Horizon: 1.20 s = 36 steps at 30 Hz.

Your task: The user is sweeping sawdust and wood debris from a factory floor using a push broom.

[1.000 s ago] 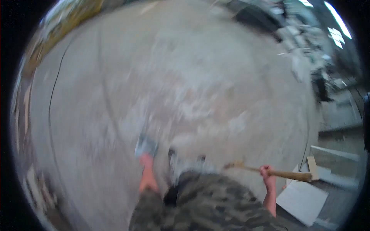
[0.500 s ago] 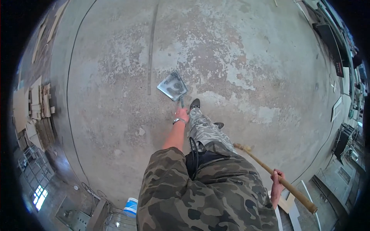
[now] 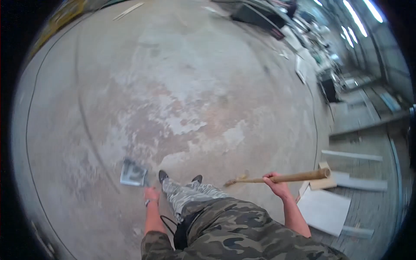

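Note:
A metal dustpan [image 3: 133, 174] with a dark smudge in its pan is low over the floor at the left, and I cannot tell whether it touches. My left hand [image 3: 151, 194], closed, grips its short handle; a watch or bracelet is on that wrist. To the right, my right hand [image 3: 277, 186] is wrapped around the wooden handle of a broom [image 3: 305, 176]. The thick end of the handle points right, and the broom's other end lies toward my feet, partly blurred. My shoes [image 3: 163, 176] stand between the two tools.
Worn concrete floor [image 3: 182, 125] with peeling patches spreads ahead. A thin cable [image 3: 29, 117] curves along the left. White boards [image 3: 325, 208] and wooden pieces lie at the right. A dark box-like object [image 3: 258, 16] and clutter line the far right, below strip lights.
My view has swung to the right, so the floor shifts left and down. My right hand has come forward with the broom, now held more level. My left hand keeps the dustpan.

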Tool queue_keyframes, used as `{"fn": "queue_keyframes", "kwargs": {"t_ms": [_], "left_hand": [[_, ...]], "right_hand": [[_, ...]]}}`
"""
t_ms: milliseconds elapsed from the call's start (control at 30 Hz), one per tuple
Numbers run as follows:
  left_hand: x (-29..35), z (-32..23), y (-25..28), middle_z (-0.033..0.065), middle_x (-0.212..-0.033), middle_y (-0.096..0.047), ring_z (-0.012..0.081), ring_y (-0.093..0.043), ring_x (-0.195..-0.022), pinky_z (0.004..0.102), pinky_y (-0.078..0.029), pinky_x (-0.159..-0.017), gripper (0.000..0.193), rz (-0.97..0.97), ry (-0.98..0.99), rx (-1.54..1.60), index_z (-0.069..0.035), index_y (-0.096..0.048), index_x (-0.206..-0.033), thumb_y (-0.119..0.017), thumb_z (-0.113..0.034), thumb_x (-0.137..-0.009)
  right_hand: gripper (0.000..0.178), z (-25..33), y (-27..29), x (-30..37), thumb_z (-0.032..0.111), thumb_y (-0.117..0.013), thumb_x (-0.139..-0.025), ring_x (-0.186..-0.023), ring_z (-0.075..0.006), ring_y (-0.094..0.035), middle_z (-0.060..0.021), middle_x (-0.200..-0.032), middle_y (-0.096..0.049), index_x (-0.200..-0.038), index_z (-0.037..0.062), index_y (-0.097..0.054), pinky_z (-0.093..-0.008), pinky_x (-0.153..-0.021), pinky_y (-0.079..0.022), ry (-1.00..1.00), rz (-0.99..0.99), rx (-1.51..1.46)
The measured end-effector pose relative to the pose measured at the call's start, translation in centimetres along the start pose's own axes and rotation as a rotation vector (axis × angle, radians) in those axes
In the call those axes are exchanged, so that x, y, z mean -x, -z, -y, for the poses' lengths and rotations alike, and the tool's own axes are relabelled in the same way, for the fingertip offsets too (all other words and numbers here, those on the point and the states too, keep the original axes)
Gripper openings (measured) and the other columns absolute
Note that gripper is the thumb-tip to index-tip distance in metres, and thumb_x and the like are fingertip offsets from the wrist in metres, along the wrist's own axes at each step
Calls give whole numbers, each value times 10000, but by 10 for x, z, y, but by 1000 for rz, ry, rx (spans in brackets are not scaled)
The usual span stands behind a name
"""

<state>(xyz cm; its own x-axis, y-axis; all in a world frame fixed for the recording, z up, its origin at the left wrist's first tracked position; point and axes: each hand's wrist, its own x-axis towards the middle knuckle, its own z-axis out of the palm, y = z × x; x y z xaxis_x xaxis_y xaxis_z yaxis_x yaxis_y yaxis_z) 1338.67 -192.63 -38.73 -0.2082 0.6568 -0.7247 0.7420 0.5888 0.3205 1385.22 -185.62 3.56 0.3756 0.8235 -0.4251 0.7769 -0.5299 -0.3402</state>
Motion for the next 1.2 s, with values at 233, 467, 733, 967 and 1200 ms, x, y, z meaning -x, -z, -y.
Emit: {"fn": "queue_keyframes", "kwargs": {"t_ms": [233, 467, 733, 967, 1200], "left_hand": [[2, 17, -6, 179, -1041, -637, 348, -586, -1013, 420, -476, -893, 446, -165, -101, 0, -73, -670, -1072, -757, -98, -636], [15, -20, 29, 233, -1240, -523, 382, -516, -1153, 442, -436, -976, 609, -50, -58, -48, -71, -554, -1245, -739, -172, -674], [5, -63, 104, 247, -1233, -509, 401, -496, -1165, 463, -420, -982, 713, -376, -2, -1, -56, -499, -1293, -755, -356, -699], [33, -249, 205, 128, -753, -645, 193, -612, -692, 303, -503, -703, 282, -229, -613, 334, 34, -646, -906, -657, -244, -860], [325, -458, 281, 71, -860, -653, 134, -624, -794, 273, -501, -735, 172, 332, -1274, 726, 20, -622, -1003, -551, -126, -948]], "right_hand": [[200, -43, 12, 10, 225, -677, -841, -751, -126, -567, -33, -780, -617, -921, 43, -657, -292, -678, -471, -26, -52, -315], [178, -71, 25, 22, 208, -690, -836, -740, -112, -552, -29, -772, -613, -897, 45, -653, -293, -663, -464, -8, -154, -334], [175, -81, 33, 41, 200, -695, -810, -774, -152, -613, -66, -808, -655, -882, 45, -657, -323, -690, -480, 25, -327, -387], [155, -104, 20, 50, 168, -696, -784, -600, -158, -574, -55, -653, -609, -817, 25, -646, -314, -585, -467, 77, -543, -541], [204, -110, 12, 40, 167, -702, -775, -553, -158, -510, -95, -613, -547, -758, 17, -564, -340, -534, -416, 79, -680, -583]]}}
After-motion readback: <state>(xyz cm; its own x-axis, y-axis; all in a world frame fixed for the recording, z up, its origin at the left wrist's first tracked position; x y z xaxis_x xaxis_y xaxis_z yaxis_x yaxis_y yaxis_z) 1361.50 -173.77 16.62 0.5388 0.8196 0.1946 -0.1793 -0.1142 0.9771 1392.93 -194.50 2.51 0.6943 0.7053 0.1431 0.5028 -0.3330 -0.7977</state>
